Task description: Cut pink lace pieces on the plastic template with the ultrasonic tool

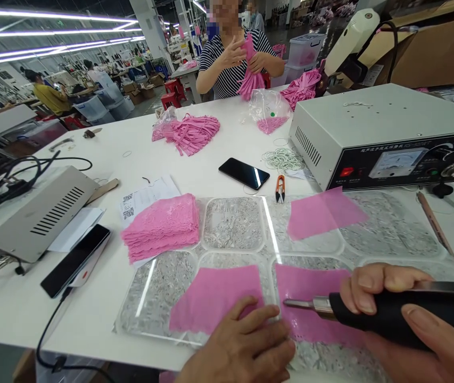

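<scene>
My right hand (402, 314) is wrapped round a black handheld tool (390, 311) whose metal tip rests on a pink fabric piece (310, 287) near the table's front edge. My left hand (242, 346) lies flat, fingers together, pressing the neighbouring pink fabric piece (214, 295). Both pieces lie on clear plastic plates (234, 223) with a marbled pattern. A third pink piece (322, 213) lies further back on the right. A stack of pink lace pieces (161, 226) sits at the left of the plates.
A white machine box (370, 133) stands at the right, a grey unit (39, 213) at the left. Two phones (244, 173) (75, 259), orange snips (279, 187), rubber bands (285, 158) and pink strap heaps (190, 133) lie about. A person in a striped top (230, 58) handles pink straps opposite.
</scene>
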The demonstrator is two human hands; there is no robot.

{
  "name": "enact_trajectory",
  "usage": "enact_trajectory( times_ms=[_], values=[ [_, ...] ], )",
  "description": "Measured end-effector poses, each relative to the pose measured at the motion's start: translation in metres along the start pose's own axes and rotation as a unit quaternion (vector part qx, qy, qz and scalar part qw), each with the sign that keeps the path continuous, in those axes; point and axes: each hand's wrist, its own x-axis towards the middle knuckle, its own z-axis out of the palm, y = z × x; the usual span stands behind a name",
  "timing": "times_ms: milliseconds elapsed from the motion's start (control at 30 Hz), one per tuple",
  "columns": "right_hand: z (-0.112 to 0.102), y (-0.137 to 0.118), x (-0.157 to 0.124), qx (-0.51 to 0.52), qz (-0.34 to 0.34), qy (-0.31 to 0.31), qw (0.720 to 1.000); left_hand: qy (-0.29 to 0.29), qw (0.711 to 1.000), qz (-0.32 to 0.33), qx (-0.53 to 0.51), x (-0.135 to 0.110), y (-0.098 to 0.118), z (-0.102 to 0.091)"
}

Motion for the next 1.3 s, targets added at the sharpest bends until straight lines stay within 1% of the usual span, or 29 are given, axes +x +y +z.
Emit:
enact_trajectory(
  times_ms=[233,333,433,500,567,633,700,733,800,867,900,967,1033,1133,1233,1300],
  values=[
    [-0.008,0.008,-0.009,0.04,0.022,-0.014,0.999,0.003,1.0,0.003,0.011,0.0,-0.001,0.002],
    [-0.006,0.007,-0.008,0.022,0.026,-0.025,0.999,0.011,1.0,0.005,0.018,0.001,-0.002,0.002],
    [-0.001,0.002,-0.005,-0.01,0.02,-0.048,0.999,-0.009,0.999,0.006,0.03,0.003,-0.001,0.0],
    [0.001,-0.001,-0.002,-0.017,0.011,-0.065,0.998,-0.005,0.999,0.013,0.045,0.005,-0.001,-0.003],
    [0.001,-0.003,0.001,-0.008,0.002,-0.058,0.998,0.005,0.998,0.025,0.066,0.006,-0.002,-0.006],
    [-0.004,-0.007,0.006,0.017,-0.015,-0.016,1.0,0.007,0.996,0.039,0.086,0.007,-0.004,-0.007],
    [-0.013,-0.014,0.012,0.037,-0.045,0.054,0.997,0.012,0.994,0.048,0.102,0.009,-0.007,-0.007],
    [-0.02,-0.019,0.015,0.039,-0.062,0.094,0.993,0.025,0.993,0.049,0.107,0.011,-0.008,-0.006],
    [-0.036,-0.031,0.019,0.028,-0.092,0.176,0.98,0.053,0.991,0.046,0.116,0.015,-0.012,-0.004],
    [-0.052,-0.043,0.019,0.012,-0.111,0.251,0.961,0.066,0.989,0.043,0.122,0.021,-0.014,-0.001],
    [-0.059,-0.048,0.017,0.005,-0.114,0.284,0.952,0.067,0.989,0.041,0.123,0.024,-0.014,0.0],
    [-0.072,-0.054,0.01,-0.005,-0.112,0.33,0.937,0.061,0.99,0.033,0.122,0.029,-0.016,0.003],
    [-0.08,-0.056,0.002,-0.008,-0.108,0.347,0.931,0.053,0.991,0.029,0.121,0.033,-0.017,0.005],
    [-0.086,-0.055,-0.008,0.005,-0.105,0.341,0.934,0.03,0.99,0.037,0.133,0.034,-0.021,0.008],
    [-0.084,-0.053,-0.013,0.016,-0.095,0.328,0.94,0.009,0.987,0.042,0.156,0.031,-0.024,0.01],
    [-0.08,-0.054,-0.015,0.025,-0.098,0.334,0.937,0.003,0.985,0.034,0.166,0.028,-0.026,0.012]
  ],
)
